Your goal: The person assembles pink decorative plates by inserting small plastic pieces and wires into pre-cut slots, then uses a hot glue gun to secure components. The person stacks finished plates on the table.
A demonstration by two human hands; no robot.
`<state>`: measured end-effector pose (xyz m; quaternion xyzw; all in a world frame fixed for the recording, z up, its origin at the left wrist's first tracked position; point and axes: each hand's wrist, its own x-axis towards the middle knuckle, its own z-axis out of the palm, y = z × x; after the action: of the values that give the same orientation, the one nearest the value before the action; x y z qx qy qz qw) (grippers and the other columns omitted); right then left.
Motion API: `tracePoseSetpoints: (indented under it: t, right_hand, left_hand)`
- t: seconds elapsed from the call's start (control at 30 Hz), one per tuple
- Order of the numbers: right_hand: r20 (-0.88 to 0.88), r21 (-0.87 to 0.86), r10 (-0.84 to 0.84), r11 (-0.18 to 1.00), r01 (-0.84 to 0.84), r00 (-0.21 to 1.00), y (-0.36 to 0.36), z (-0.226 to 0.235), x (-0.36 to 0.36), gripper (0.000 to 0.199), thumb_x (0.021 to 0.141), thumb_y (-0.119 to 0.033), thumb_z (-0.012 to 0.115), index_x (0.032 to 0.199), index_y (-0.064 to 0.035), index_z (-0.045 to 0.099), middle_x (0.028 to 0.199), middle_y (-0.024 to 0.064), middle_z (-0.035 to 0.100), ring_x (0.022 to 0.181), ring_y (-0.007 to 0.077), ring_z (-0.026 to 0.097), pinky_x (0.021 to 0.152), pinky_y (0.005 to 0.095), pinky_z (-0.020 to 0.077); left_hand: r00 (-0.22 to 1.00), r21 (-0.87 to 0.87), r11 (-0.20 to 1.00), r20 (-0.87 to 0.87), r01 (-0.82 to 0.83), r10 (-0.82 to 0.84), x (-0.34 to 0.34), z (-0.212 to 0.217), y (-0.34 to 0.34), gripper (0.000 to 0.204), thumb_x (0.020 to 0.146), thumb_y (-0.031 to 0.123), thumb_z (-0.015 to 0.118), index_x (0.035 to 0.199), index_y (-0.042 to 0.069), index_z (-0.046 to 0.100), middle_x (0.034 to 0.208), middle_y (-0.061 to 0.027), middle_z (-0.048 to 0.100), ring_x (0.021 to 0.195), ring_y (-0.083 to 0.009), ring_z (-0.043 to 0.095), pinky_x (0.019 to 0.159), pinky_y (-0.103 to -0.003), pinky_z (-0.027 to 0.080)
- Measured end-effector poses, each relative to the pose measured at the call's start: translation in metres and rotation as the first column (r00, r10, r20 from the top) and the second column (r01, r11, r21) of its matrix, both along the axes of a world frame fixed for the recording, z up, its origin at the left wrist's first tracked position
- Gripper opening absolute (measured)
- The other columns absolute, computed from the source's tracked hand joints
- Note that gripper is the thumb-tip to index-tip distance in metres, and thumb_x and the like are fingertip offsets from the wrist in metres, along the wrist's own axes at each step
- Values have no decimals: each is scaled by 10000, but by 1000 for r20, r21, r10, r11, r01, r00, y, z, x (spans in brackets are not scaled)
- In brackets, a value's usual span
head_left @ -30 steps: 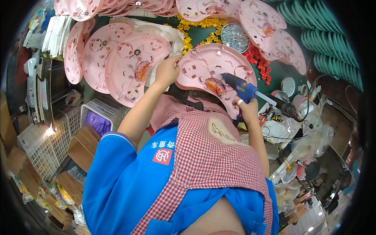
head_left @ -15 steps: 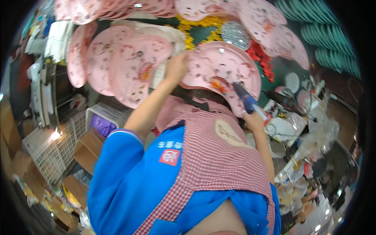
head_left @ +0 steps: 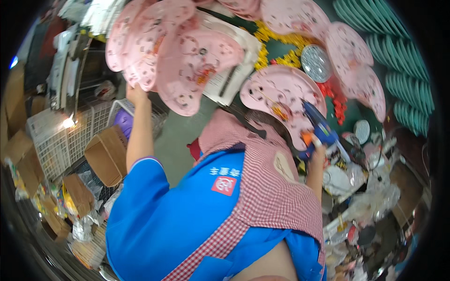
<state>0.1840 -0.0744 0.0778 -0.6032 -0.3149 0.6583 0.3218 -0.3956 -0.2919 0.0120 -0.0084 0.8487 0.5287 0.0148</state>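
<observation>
My left hand [head_left: 137,95] is at the upper left, its fingers closed on the lower edge of a pink kidney-shaped panel [head_left: 149,44]. Overlapping it on the right is another pink panel [head_left: 180,70] with small dark marks and an orange-red figure. In my right hand [head_left: 318,153] is a blue glue gun [head_left: 323,130], its dark nozzle pointing up and left. The nozzle is over the right part of a pink panel [head_left: 276,84] lying in front of my apron, with a similar orange figure on it.
A round silver dish [head_left: 316,63] stands between yellow pieces [head_left: 281,40] and red pieces [head_left: 336,100]. More pink panels [head_left: 347,49] lie at the far right, beside stacked green panels [head_left: 398,56]. Cardboard boxes [head_left: 107,154] and a white crate [head_left: 51,136] stand at the left.
My left hand has left the middle panel and moved left to the panels there. The view has shifted. The glue gun stays in my right hand beside the middle panel.
</observation>
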Motion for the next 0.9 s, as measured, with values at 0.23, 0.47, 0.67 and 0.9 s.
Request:
tracePoseSetpoints:
  t: [0.23, 0.47, 0.67, 0.9]
  right_hand:
    - [351, 65, 382, 901, -430, 855, 18, -16, -35, 346, 740, -197, 698, 984, 39, 630, 762, 75, 647, 684, 171, 617, 664, 307, 485]
    - [398, 65, 293, 936, -345, 869, 19, 9, -43, 340, 699, -262, 711, 894, 8, 646, 731, 120, 649, 627, 203, 619, 602, 336, 476]
    - [685, -77, 437, 839, -539, 582, 32, -12, -15, 377, 724, -220, 704, 1007, 15, 624, 781, 105, 663, 704, 181, 626, 657, 322, 491]
    - [676, -69, 402, 869, -489, 618, -3, 3, 14, 433, 716, -225, 680, 1037, 55, 600, 851, 147, 641, 776, 200, 608, 710, 333, 481]
  left_hand:
    - [847, -471, 882, -471, -7, -245, 66, 51, 65, 635, 808, 202, 653, 1375, 69, 399, 1369, -184, 335, 1283, -368, 277, 1056, -490, 234]
    - [532, -239, 570, -208, 786, -821, 172, 41, 140, 331, 784, 120, 667, 1114, 111, 652, 1255, -131, 512, 1148, -282, 493, 990, -393, 379]
    - [182, -377, 197, -76, 905, -980, 234, 29, 181, 327, 802, 161, 639, 1116, 74, 625, 1214, -150, 538, 1098, -329, 520, 950, -409, 415]
    - [280, -323, 235, 100, 917, -955, 247, -11, 205, 277, 821, 142, 601, 1080, 46, 623, 1106, -158, 590, 991, -331, 586, 832, -395, 479]
